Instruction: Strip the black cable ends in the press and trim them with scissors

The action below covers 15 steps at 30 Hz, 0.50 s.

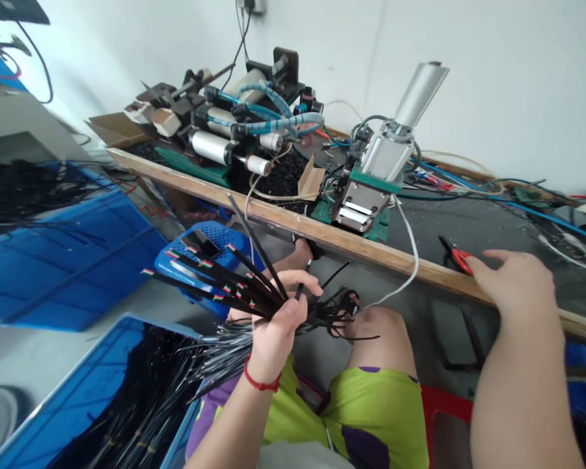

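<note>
My left hand [283, 312] is closed around a bundle of black cables [254, 280] above my lap. Their stripped ends, showing small red, white and green wires, fan out to the left, while the loose tails hang to the right of the fist. One black cable [256, 244] sticks up higher than the others. At the bench's front edge, my right hand [515, 283] is open, its thumb at the red handle of a small black-tipped hand tool [460, 259]. Whether this tool is pliers or cutters, I cannot tell.
A wooden-edged bench [400, 257] carries a pneumatic machine [371, 185] and several cylinders with blue hoses [283, 120]. A blue crate [102, 365] of black cables stands at lower left, another blue crate [78, 254] behind it. A phone [208, 244] lies on a blue stool [168, 264].
</note>
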{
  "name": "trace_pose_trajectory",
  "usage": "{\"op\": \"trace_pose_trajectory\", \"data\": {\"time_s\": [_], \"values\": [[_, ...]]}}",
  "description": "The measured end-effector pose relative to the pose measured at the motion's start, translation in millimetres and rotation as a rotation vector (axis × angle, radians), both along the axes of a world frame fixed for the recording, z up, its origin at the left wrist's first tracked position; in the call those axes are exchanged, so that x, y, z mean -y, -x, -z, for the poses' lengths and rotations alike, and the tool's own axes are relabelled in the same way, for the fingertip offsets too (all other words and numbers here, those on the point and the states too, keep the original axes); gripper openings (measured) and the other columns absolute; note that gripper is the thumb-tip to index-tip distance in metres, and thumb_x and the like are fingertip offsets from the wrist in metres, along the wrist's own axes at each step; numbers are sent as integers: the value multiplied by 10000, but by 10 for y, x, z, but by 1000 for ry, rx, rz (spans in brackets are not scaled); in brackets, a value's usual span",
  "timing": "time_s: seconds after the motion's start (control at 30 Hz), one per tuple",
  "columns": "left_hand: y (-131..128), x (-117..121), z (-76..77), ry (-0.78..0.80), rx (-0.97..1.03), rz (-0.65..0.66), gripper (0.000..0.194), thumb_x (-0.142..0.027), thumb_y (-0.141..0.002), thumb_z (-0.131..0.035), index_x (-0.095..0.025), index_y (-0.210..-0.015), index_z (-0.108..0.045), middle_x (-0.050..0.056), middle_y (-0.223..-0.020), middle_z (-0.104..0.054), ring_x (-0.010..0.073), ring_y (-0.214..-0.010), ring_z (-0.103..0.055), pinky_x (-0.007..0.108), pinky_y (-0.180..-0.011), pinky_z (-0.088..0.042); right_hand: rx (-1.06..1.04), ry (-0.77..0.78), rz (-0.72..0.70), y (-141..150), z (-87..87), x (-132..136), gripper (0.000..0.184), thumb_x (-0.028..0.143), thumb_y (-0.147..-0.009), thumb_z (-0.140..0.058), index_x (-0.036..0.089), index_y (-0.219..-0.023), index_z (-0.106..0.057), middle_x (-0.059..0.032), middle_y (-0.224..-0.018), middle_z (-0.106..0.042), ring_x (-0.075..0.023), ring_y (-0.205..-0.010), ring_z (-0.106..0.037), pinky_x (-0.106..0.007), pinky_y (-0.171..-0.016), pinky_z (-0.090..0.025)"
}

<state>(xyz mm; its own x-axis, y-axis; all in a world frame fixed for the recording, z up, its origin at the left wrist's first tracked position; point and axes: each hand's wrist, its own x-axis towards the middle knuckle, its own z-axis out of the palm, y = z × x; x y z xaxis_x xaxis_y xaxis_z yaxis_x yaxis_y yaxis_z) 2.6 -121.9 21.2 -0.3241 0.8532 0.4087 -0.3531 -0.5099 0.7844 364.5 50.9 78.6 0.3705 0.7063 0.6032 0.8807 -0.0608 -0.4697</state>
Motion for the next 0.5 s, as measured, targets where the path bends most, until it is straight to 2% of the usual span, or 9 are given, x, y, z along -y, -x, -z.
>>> {"op": "trace_pose_trajectory", "data": {"time_s": [0.07,0.1,0.13,0.23,0.3,0.33,0.4,0.47,0.5], "values": [[-10,-14,14,6,21,-2,227,-429,-1075,-778,-263,-1174,-897,53,-961,-833,33,-419,-292,271,-434,-199,-68,-64,-69,340,161,320,276,138,-794,-859,251,-618,-679,-211,-810,-738,-392,-959,-740,-549,-846,-432],[-18,-22,22,16,22,-10,211,-398,-1097,-766,-277,-1209,-898,49,-957,-833,32,-430,-297,261,-443,-220,-181,-130,-222,577,282,521,172,135,-839,-772,229,-700,-733,-237,-865,-761,-399,-998,-740,-567,-912,-461],[-29,-32,29,29,20,-19,205,-380,-1117,-756,-287,-1238,-892,43,-940,-829,32,-439,-304,248,-450,-242,-233,-107,-379,837,424,716,154,212,-910,-701,232,-777,-776,-209,-891,-791,-367,-975,-761,-540,-923,-515],[-64,-70,44,70,18,-47,188,-366,-1133,-771,-318,-1308,-819,18,-893,-826,36,-455,-343,198,-469,-292,-333,109,-765,1540,856,1079,183,305,-916,-688,269,-829,-845,-76,-832,-849,-249,-751,-797,-364,-732,-620],[-81,-96,48,86,25,-67,185,-379,-1122,-799,-333,-1293,-745,-1,-873,-834,33,-446,-354,166,-469,-303,-436,188,-849,1776,1019,1078,198,304,-894,-671,256,-804,-841,-69,-805,-858,-229,-690,-793,-320,-646,-617],[-87,-109,48,93,24,-80,180,-390,-1119,-805,-330,-1262,-714,-8,-861,-837,31,-439,-358,154,-468,-309,-497,200,-845,1812,1036,1033,209,304,-898,-663,243,-811,-843,-80,-813,-860,-230,-698,-794,-313,-636,-613],[-93,-135,47,97,9,-106,192,-419,-1111,-815,-305,-1181,-677,-9,-833,-840,28,-423,-364,140,-459,-322,-619,195,-800,1781,942,933,241,292,-920,-637,215,-878,-861,-92,-835,-849,-213,-685,-759,-304,-613,-577],[-96,-167,45,99,-14,-143,237,-447,-1088,-838,-270,-1105,-681,2,-808,-836,30,-410,-373,141,-439,-330,-728,197,-795,1743,725,889,297,282,-947,-599,199,-970,-884,-75,-839,-813,-156,-567,-637,-281,-519,-465],[-99,-186,45,99,-26,-166,260,-458,-1071,-857,-255,-1074,-694,8,-796,-831,32,-405,-378,145,-427,-333,-807,227,-837,1762,600,896,323,291,-961,-591,197,-1016,-895,-64,-847,-796,-124,-506,-554,-272,-473,-391]]}}
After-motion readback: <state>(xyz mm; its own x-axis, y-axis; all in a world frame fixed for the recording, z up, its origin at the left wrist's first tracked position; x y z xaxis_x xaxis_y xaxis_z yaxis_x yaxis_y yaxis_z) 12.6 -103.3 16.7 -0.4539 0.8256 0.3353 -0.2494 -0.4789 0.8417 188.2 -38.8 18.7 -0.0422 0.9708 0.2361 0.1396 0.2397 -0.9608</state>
